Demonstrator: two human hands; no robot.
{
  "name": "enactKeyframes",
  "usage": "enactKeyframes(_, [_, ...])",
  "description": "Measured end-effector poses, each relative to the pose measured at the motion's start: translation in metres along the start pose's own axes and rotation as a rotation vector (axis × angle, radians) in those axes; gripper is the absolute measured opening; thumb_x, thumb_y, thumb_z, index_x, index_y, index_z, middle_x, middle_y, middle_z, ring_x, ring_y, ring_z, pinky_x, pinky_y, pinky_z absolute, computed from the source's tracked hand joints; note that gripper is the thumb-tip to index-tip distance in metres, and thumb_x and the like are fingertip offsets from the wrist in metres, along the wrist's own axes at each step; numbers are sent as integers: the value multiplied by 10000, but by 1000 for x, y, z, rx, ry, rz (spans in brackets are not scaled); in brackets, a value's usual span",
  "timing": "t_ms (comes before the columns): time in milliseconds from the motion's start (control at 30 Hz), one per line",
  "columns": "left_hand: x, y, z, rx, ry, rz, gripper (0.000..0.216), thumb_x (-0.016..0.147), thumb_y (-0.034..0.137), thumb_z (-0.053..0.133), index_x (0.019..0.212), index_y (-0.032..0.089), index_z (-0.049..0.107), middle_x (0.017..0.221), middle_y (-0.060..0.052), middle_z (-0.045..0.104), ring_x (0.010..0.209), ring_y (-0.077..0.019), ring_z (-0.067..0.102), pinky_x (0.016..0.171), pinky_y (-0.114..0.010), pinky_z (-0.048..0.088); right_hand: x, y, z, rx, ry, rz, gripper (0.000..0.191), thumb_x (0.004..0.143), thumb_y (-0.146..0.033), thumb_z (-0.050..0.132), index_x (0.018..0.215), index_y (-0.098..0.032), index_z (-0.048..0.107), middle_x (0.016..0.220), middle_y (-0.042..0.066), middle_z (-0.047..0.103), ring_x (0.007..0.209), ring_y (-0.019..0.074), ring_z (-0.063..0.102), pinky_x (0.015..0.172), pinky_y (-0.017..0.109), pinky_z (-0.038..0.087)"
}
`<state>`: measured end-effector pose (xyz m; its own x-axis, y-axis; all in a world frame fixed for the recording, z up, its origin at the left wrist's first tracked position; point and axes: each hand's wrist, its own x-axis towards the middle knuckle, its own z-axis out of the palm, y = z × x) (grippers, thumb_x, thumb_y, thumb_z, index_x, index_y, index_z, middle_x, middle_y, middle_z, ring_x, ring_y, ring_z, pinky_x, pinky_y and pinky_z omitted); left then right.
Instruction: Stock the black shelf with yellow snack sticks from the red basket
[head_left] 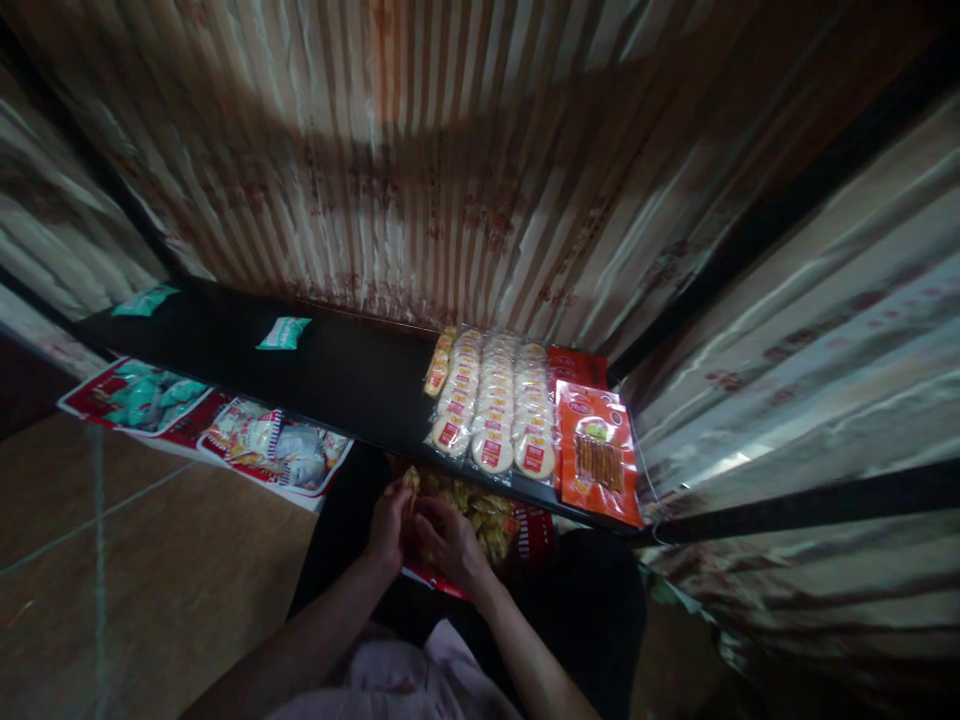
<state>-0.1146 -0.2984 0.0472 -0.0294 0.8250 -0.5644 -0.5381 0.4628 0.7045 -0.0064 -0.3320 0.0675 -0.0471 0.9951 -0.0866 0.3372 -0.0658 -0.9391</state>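
The left hand [390, 525] has its grip closed on a small yellow packet [410, 480], held just above the red bag [534, 535] that lies open on the person's lap, below the front edge of the worktop [352, 375] towards its right end. The right hand [450, 545] touches the left, fingers curled down into the bag's heap of like packets; whether its grip has hold of anything I cannot tell, the light being dim and the fingertips hidden.

On the worktop, rows of round cracker packets [495, 405] reach the front edge, with orange packs [600, 460] just beside them at the right front corner, slightly overhanging. Two teal packets [283, 332] lie well apart towards the left end.

Risks, as I judge them: a hand rising from the bag could knock the overhanging orange packs off the corner; the bag, propped only on the lap, could slide and spill; the slick wrapper could slip from a light pinch
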Motion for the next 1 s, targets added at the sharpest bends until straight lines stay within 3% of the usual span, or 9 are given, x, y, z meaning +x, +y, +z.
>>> enactKeyframes(267, [-2,7,6,14,19,164,371,636,296,658,976,153,619,830,-25,671,786,-167,633,730,-269,479,16,-13,5,-168,-5,-65,243,815,-231,514,1014,-180,644,985,82,688,907,197,628,812,307,461])
enactKeyframes(567, [13,-3,7,57,18,245,501,690,444,633,1109,176,577,1150,-84,623,1122,-245,550,959,-343,416,34,-7,8,-193,70,-118,139,780,-166,503,810,-169,639,770,51,677,690,151,596,652,244,457])
enactKeyframes(700, [13,-1,4,225,58,298,509,710,412,629,1158,185,542,1246,-99,574,1172,-254,519,985,-353,404,41,-4,8,-152,102,-147,180,770,-137,456,811,-175,627,790,52,681,724,154,610,691,251,469])
enactKeyframes(900, [18,5,3,444,99,389,468,739,339,593,1162,151,526,1190,-136,598,1114,-265,557,974,-390,416,52,-13,3,-162,214,-111,162,752,-149,451,855,-188,571,791,31,655,712,145,608,673,245,466])
enactKeyframes(1000, [26,7,5,519,111,462,469,740,331,589,1166,147,523,1172,-141,606,1109,-267,563,972,-397,420,58,-20,0,-273,264,-84,140,735,-150,477,843,-194,555,800,30,648,731,153,605,685,253,457])
